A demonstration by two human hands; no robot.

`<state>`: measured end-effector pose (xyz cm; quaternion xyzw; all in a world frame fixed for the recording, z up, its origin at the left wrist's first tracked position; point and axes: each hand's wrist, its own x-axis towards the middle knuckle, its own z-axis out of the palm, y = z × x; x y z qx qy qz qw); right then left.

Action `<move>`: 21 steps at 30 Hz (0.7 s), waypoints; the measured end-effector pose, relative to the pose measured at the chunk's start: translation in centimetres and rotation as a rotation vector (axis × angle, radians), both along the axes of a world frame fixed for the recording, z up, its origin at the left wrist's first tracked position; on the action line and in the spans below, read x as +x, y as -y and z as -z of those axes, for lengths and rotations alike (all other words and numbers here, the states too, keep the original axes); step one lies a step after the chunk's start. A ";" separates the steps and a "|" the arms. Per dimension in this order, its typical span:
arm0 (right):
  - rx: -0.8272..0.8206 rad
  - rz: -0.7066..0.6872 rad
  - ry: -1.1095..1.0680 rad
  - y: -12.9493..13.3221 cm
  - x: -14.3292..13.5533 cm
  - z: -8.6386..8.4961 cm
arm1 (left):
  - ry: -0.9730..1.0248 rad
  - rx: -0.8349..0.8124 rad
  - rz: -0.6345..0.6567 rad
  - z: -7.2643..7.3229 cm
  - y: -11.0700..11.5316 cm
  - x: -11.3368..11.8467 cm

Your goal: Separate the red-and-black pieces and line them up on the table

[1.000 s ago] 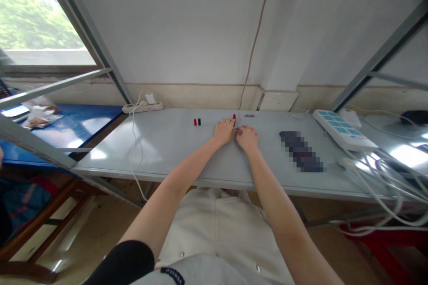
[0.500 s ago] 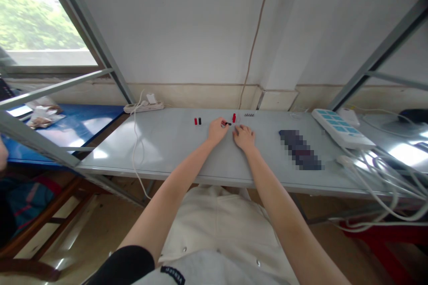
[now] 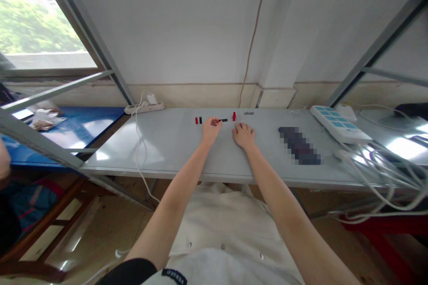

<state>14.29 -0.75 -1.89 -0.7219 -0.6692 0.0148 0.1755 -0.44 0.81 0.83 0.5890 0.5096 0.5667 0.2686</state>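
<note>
Pinched in the fingertips of my left hand is a short, thin black stick, pointing right; it is too small to name more exactly. My right hand rests palm down on the grey tabletop with its fingers spread. Just beyond the right fingertips stands a small red piece, narrower near its top. A row of several tiny dark pieces lies behind the right hand. Left of my left hand, a small red cylinder and a small black cylinder stand side by side.
A white power strip with a cable lies at the back left. On the right are a pixelated dark object, a large white socket block and tangled white cables. Metal frame posts flank the desk. Part of another person shows at far left.
My left hand has moved left, away from the red piece, carrying the black stick, more of which now shows. My right hand stays flat in about the same place.
</note>
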 end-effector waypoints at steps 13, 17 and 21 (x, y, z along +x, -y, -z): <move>0.015 -0.141 0.014 0.5 -0.6 -0.3 | 0.149 0.007 -0.017 0.6 0.2 -1.7; 0.116 -0.207 -0.056 -0.1 -0.7 -0.2 | 0.158 0.000 0.025 0.5 0.4 -1.2; 0.303 -0.282 -0.271 -0.8 -0.6 -0.1 | 0.200 0.005 0.049 0.9 0.1 -0.9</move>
